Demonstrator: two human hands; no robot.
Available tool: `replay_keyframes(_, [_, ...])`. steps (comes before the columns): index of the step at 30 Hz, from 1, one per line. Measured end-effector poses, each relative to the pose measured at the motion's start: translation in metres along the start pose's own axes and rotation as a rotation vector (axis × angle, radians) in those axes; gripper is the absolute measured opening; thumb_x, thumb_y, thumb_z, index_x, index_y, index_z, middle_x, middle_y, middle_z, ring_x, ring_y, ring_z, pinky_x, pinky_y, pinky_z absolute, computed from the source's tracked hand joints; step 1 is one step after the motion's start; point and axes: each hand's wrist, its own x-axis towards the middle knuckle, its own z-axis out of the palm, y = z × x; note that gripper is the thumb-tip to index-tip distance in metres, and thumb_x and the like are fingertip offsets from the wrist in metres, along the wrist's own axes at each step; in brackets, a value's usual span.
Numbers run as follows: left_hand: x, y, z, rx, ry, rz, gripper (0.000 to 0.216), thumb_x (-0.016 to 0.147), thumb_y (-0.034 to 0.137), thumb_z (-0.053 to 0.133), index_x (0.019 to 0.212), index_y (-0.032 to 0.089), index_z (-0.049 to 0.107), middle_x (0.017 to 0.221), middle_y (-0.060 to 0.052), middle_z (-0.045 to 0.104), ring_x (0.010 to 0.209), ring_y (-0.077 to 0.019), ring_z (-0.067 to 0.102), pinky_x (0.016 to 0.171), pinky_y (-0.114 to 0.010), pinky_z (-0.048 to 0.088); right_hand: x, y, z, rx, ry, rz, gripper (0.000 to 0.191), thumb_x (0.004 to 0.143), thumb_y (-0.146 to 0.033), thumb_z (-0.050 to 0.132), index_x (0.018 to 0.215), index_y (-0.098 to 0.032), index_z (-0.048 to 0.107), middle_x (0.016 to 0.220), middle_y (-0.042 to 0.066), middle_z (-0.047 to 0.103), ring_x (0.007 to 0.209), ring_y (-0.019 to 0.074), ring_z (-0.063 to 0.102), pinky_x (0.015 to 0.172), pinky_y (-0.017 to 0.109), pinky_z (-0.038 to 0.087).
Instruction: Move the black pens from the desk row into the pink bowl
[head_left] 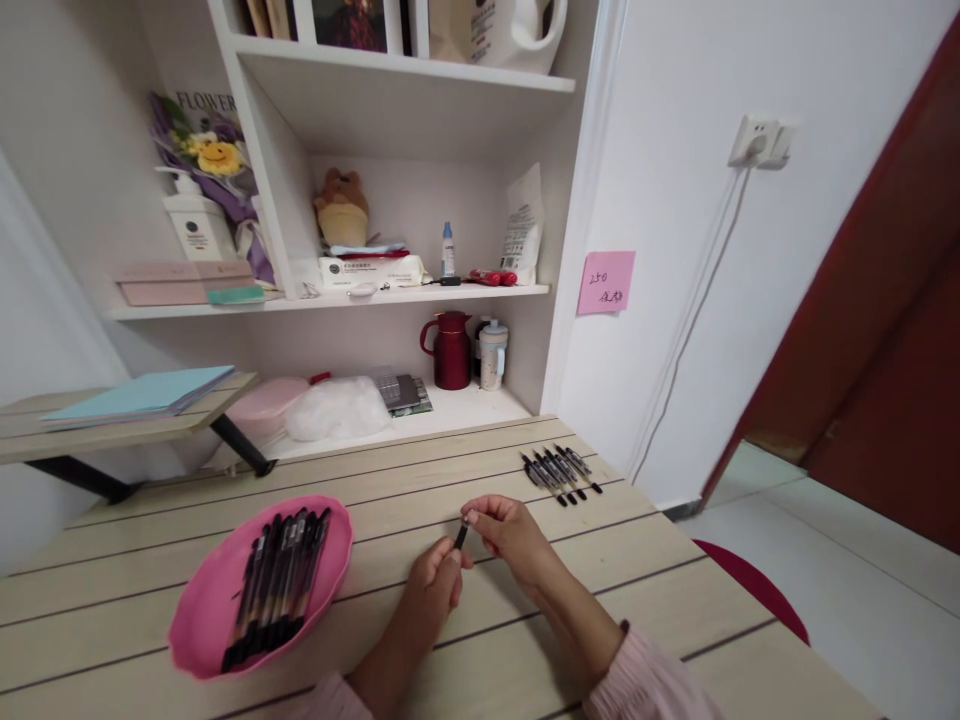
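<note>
Over the middle of the table (397, 480), my left hand (435, 578) is closed around a black pen (460, 536). The thumb and fingertips of my right hand (514, 535) pinch the pen's upper end, which they partly cover. Most of its lower part is hidden in my left hand. To the left stands a pink scalloped tray (187, 612) with several dark pens (281, 575) lying side by side in it. Beyond my right hand, several more black pens (561, 474) lie in a slanted row on the tabletop.
Behind the table rises a white shelf unit (409, 65) with a red jug (452, 350) and a lidded cup (493, 355). A small raised stand (225, 395) at the left bears blue paper (142, 392). A red round seat (757, 590) is beyond the right edge.
</note>
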Motion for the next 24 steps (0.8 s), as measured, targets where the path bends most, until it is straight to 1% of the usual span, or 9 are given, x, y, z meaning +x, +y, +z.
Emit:
replay_keyframes(4, [-0.001, 0.001, -0.001, 0.008, -0.005, -0.015, 0.022, 0.075, 0.038, 0.046, 0.069, 0.019, 0.052, 0.036, 0.009, 0.035, 0.030, -0.0053, 0.018, 0.036, -0.021, 0.010, -0.002, -0.002, -0.003, 0.047, -0.046, 0.059, 0.034, 0.056, -0.040, 0.072, 0.074, -0.014, 0.064, 0.053, -0.004, 0.053, 0.038, 0.0026, 0.032, 0.038, 0.018, 0.018])
replay_keyframes(12, [-0.002, 0.003, 0.000, 0.017, -0.019, -0.026, 0.020, 0.075, 0.036, 0.046, 0.067, 0.018, 0.051, 0.035, 0.010, 0.035, 0.030, -0.0052, 0.019, 0.036, -0.021, 0.010, -0.001, -0.004, -0.007, -0.008, -0.054, 0.016, 0.028, 0.058, -0.037, 0.071, 0.071, -0.014, 0.064, 0.059, -0.003, 0.055, 0.039, 0.0021, 0.032, 0.039, 0.019, 0.019])
replay_keyframes(20, [-0.006, 0.009, 0.000, 0.075, -0.029, -0.033, 0.020, 0.076, 0.033, 0.044, 0.067, 0.018, 0.052, 0.036, 0.009, 0.035, 0.031, -0.0056, 0.021, 0.037, -0.021, 0.012, -0.003, -0.007, -0.009, -0.014, -0.137, 0.015, 0.029, 0.059, -0.039, 0.071, 0.070, -0.014, 0.062, 0.051, -0.006, 0.048, 0.040, 0.0027, 0.030, 0.040, 0.019, 0.022])
replay_keyframes(24, [-0.007, 0.008, -0.001, 0.076, -0.051, 0.009, 0.020, 0.076, 0.035, 0.045, 0.067, 0.018, 0.052, 0.037, 0.009, 0.035, 0.032, -0.0055, 0.022, 0.037, -0.021, 0.013, -0.002, -0.004, -0.011, -0.074, -0.115, 0.025, 0.031, 0.056, -0.040, 0.073, 0.061, -0.014, 0.056, 0.045, -0.007, 0.044, 0.040, 0.0033, 0.031, 0.041, 0.019, 0.021])
